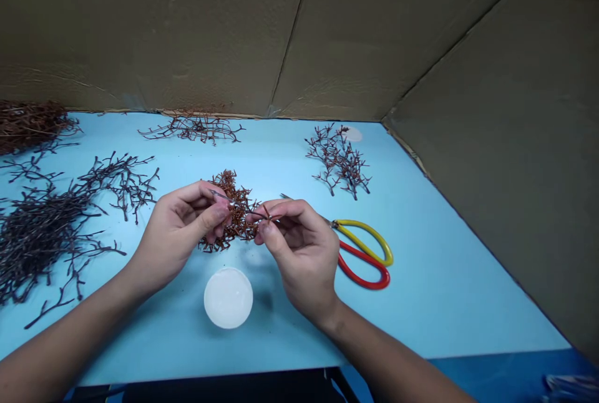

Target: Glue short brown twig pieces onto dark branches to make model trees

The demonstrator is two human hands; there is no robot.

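My left hand (199, 216) pinches a thin dark stick (219, 195) with a whitish spot near its right end. In my right hand (299, 241), thumb and fingers close on a small reddish-brown branched twig (268, 216). The two hands are close together, fingertips a short gap apart. Behind and between them lies a heap of short brown twig pieces (229, 234), partly covered by the fingers. Nearer to me is a round white dish (228, 298), its surface white. Scissors with one yellow and one red handle (365, 272) lie beside my right hand, their blades partly hidden behind it.
Dark branched twigs (42, 234) are piled at the left, with a brown heap (28, 125) behind. Thin curved stems (196, 128) lie at the back; more branched twigs (339, 160) and a pale disc (352, 134) sit back right. Cardboard walls (187, 35) border the light-blue tabletop (444, 291).
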